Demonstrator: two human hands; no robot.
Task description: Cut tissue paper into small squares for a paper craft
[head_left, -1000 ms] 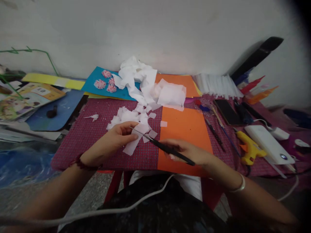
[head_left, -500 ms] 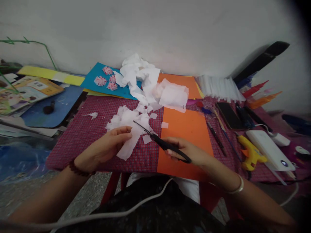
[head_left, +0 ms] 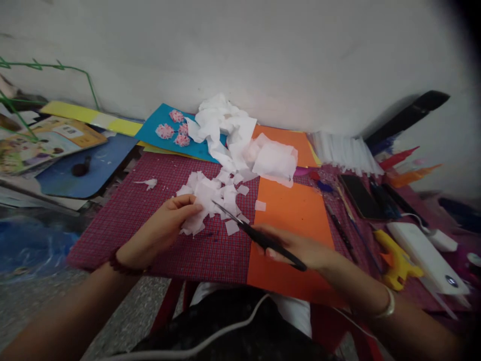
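My left hand (head_left: 176, 215) is closed in a pinch on a piece of thin white paper (head_left: 196, 220), at the left side of a heap of small cut white paper pieces (head_left: 210, 190). Where the held piece ends and the heap begins is hard to make out. Black-handled scissors (head_left: 263, 239) are in my right hand (head_left: 293, 245), fingers wrapped round the handles. Their blades look nearly closed and point left over the heap, apart from my left fingertips. Under my right hand lies an orange sheet (head_left: 289, 208), with one small white square (head_left: 260, 205) on its left edge.
Crumpled white paper (head_left: 225, 125) and a blue sheet with pink flower clusters (head_left: 156, 125) lie at the back. On the right are a phone (head_left: 363, 195), a yellow glue gun (head_left: 398, 260) and a white power bank (head_left: 424, 255). A book (head_left: 52, 143) is at left.
The white strip that hung below my left fingers no longer shows there. Both hands and the scissors stay close to the heap. The whole view has shifted slightly.
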